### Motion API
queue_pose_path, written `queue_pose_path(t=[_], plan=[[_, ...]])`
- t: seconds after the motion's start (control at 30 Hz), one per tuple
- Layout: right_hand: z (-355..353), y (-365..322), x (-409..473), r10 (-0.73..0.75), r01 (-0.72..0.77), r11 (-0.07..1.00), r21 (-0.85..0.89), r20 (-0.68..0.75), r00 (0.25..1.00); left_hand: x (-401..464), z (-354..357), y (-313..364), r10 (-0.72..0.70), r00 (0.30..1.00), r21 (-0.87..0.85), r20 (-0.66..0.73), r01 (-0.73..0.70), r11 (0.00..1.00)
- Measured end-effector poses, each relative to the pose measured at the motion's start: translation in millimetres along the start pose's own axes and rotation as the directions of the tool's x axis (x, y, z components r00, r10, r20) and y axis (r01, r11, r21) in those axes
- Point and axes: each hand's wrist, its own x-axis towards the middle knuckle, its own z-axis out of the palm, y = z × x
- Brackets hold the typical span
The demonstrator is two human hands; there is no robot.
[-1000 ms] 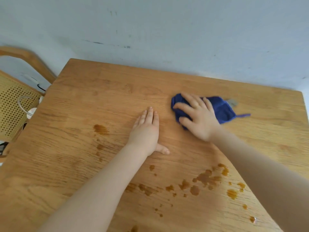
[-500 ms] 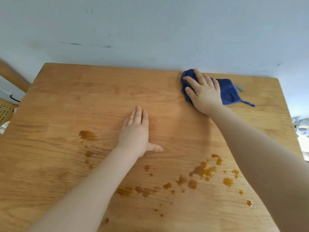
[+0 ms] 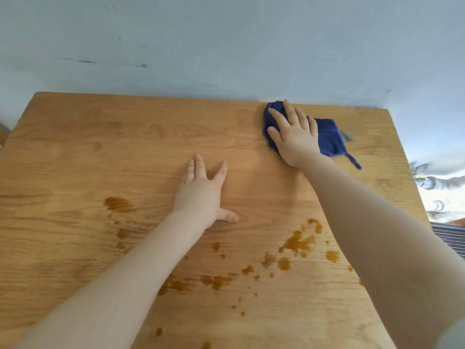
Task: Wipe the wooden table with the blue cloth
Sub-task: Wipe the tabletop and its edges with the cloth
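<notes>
A deep blue cloth (image 3: 327, 138) lies on a honey-brown wooden table (image 3: 100, 152) with darker grain streaks; amber-brown stains (image 3: 298, 244) speckle it at 5 o'clock, below a pale blue-grey wall (image 3: 226, 46) scuffed with dark marks.

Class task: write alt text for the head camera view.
A right hand presses a blue cloth flat near the wooden table's far edge. The left hand rests flat mid-table; brown spills remain nearer the person.
</notes>
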Motion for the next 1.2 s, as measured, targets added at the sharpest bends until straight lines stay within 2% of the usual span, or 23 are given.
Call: queue_pose_path(t=[0.07, 0.17, 0.27, 0.33, 0.4, 0.5, 0.6, 0.7, 0.77, 0.87, 0.93, 1.0, 1.1, 1.2], plan=[[1.6, -3.2, -17.7, -0.034, 0.034, 0.999, 0.018, 0.015, 0.999, -2.3, 2.6, -0.8, -0.01, 1.0, 0.007, 0.0, 0.01, 1.0], [2.5, -5.3, -67.9, -0.22, 0.221, 0.975, -0.005, 0.067, 0.973, -1.6, 1.9, 1.4, -0.019, 1.0, 0.034, -0.02, 0.02, 0.999], [2.8, -0.4, -107.0, -0.412, 0.416, 0.909, 0.0, 0.136, 0.901, -2.1, -0.7, 2.5, -0.031, 1.0, 0.022, 0.005, 0.031, 0.999], [-2.3, 9.9, -100.6, -0.481, 0.487, 0.874, 0.014, 0.175, 0.859, -2.8, 0.0, 3.4, -0.045, 0.999, 0.023, 0.02, 0.045, 0.999], [-7.0, 20.3, -71.1, -0.447, 0.451, 0.892, 0.006, 0.14, 0.883, -1.8, -0.4, 3.2, -0.053, 0.998, 0.059, 0.025, 0.051, 0.997], [-9.9, 30.7, -18.4, -0.233, 0.235, 0.972, -0.018, 0.083, 0.969, -2.7, -2.3, 6.4, -0.087, 0.995, 0.101, 0.052, 0.081, 0.992], [-12.3, 34.1, 10.9, -0.112, 0.117, 0.992, -0.048, 0.09, 0.99, -5.7, -3.3, 12.7, -0.107, 0.994, 0.124, 0.009, 0.105, 0.987], [-11.5, 30.6, -9.6, -0.132, 0.135, 0.991, -0.021, 0.105, 0.986, -10.9, -4.0, 23.1, -0.089, 0.996, 0.087, -0.007, 0.089, 0.992], [-10.4, 34.9, -45.5, -0.217, 0.219, 0.976, -0.008, 0.102, 0.971, -8.9, -4.4, 38.1, -0.029, 1.0, 0.092, 0.002, 0.029, 0.995], [-17.1, 56.3, -83.0, -0.456, 0.462, 0.887, -0.002, 0.156, 0.876, -3.2, -5.2, 70.4, 0.031, 0.999, -0.011, -0.024, -0.032, 0.999], [-23.1, 74.4, -70.5, -0.547, 0.559, 0.828, -0.029, 0.177, 0.819, 2.7, -4.1, 90.6, 0.018, 0.995, -0.063, -0.096, -0.024, 0.998], [-25.9, 81.1, -41.8, -0.499, 0.51, 0.858, -0.058, 0.134, 0.856, 6.6, -1.4, 99.5, -0.005, 0.992, -0.008, -0.123, 0.004, 1.0], [-25.5, 88.9, 6.3, -0.315, 0.319, 0.946, -0.056, 0.074, 0.946, 17.0, 0.8, 110.0, -0.036, 0.997, 0.129, -0.074, 0.045, 0.991], [-23.0, 92.2, 24.6, -0.246, 0.249, 0.967, -0.05, 0.073, 0.967, 22.8, -3.6, 118.3, -0.075, 0.997, 0.157, -0.029, 0.079, 0.984]])
